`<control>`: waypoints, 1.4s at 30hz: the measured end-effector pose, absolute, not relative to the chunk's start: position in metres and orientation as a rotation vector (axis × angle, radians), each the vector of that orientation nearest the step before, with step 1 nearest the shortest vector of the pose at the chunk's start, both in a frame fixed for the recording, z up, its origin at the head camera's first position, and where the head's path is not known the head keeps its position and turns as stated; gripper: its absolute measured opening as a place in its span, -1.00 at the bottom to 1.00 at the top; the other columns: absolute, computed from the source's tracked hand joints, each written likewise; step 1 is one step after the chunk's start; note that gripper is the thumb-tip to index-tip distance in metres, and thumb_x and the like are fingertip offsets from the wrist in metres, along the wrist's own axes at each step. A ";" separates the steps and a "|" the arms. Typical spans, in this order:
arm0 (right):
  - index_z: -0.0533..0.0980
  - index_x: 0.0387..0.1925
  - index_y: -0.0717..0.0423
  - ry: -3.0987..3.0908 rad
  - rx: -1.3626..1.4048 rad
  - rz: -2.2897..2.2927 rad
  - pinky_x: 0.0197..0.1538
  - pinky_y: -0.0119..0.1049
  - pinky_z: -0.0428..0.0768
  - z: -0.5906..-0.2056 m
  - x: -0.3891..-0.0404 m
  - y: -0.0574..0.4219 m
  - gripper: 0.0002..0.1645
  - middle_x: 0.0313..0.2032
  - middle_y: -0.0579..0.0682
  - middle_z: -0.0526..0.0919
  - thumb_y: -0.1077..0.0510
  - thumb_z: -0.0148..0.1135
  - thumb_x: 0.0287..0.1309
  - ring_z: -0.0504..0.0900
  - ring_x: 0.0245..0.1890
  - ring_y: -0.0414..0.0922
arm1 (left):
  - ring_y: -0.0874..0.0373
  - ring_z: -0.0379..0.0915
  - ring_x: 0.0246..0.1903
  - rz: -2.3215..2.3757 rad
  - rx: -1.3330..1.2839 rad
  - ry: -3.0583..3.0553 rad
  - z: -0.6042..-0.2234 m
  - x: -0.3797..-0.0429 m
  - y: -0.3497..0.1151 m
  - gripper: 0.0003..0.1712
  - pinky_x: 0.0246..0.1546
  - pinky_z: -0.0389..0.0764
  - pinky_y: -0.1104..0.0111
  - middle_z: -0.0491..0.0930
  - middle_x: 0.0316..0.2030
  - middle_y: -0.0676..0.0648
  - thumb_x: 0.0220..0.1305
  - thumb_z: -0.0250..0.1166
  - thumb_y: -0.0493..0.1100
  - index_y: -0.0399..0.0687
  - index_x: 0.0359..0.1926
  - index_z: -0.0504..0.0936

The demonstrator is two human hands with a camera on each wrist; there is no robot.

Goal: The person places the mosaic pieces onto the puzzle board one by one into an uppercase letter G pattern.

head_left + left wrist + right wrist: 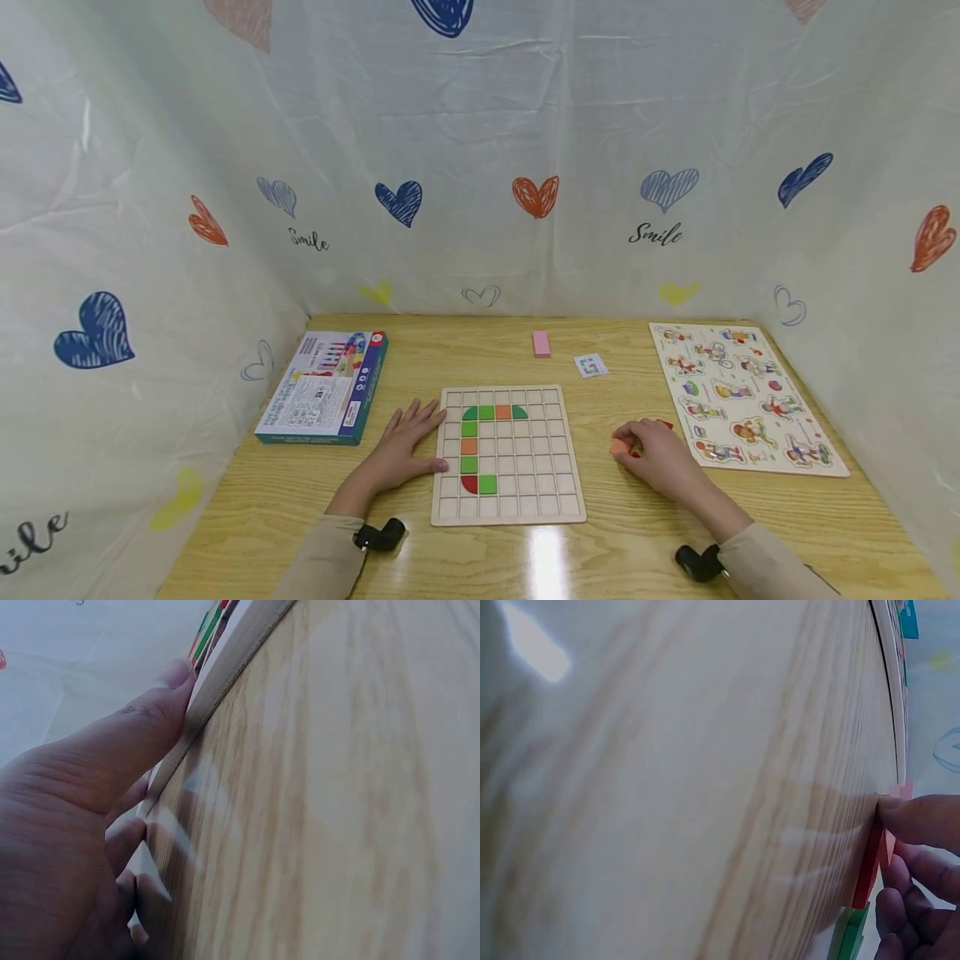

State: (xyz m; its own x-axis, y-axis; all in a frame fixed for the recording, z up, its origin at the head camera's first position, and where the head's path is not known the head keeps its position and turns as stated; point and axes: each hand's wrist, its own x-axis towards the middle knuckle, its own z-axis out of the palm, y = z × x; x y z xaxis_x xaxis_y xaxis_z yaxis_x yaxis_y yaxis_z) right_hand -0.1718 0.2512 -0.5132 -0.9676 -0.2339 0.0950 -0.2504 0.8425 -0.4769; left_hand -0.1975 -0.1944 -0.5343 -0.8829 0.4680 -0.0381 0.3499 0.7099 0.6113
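Grid board (522, 464) lies flat on our worktop (630, 525), in front of us and between our two hands. It is made of wood and looks square, so we see no long side to it. Its rows run from left to right.

Our left hand (401, 450) is the nearer one. It lies at the left edge with its fingers spread, and its thumb touches the board. It does not grip anything. Our right hand (658, 460) is off to the right, apart from the board. Its finger and thumb are bent and pinch something small.

Set in the board is a bent line of tiles (487, 413), closer to our left hand. The squares on the right side are empty.

Last comes the one orange tile (619, 447) that our right hand pinches. From it, the board is to the left, and we think that gap matters most. A red tile (870, 859) and a green tile (853, 934) are close by that hand; we cannot tell if it holds them too.
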 end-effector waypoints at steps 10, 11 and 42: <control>0.65 -0.11 -0.05 -2.978 0.492 0.843 -0.35 -0.36 0.49 -0.512 -0.174 0.247 -0.79 -0.40 -0.26 0.57 0.15 0.44 0.22 0.45 -0.42 -0.31 | -0.19 -0.37 0.59 0.929 0.665 2.723 -0.533 -0.197 -0.194 0.04 0.53 -0.43 -0.08 -0.01 0.60 -0.12 0.21 0.42 0.26 -0.01 0.57 0.22; 0.65 -0.10 -0.04 -2.970 0.495 0.862 -0.34 -0.36 0.49 -0.511 -0.174 0.245 -0.80 -0.40 -0.26 0.57 0.16 0.43 0.24 0.45 -0.42 -0.32 | -0.19 -0.37 0.59 0.928 0.665 2.723 -0.533 -0.197 -0.194 0.04 0.53 -0.43 -0.08 -0.01 0.60 -0.12 0.21 0.42 0.26 -0.01 0.57 0.22; 0.63 -0.20 -0.08 -2.922 0.970 1.270 -0.37 -0.45 0.50 -0.515 -0.159 0.120 -0.96 -0.48 -0.34 0.52 0.07 0.30 0.37 0.44 -0.50 -0.39 | -0.18 -0.38 0.59 0.917 0.658 2.723 -0.534 -0.198 -0.194 0.03 0.53 -0.42 -0.09 -0.01 0.60 -0.10 0.22 0.40 0.28 0.02 0.58 0.21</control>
State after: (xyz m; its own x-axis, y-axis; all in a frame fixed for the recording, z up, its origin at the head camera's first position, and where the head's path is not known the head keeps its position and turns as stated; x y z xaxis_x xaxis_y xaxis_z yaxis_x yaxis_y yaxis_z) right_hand -0.1588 0.1203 -0.5150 -0.8140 -0.5782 0.0555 -0.4351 0.5436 -0.7178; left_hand -0.1978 -0.1940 -0.5336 -0.8824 0.4688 -0.0406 0.3487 0.7093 0.6127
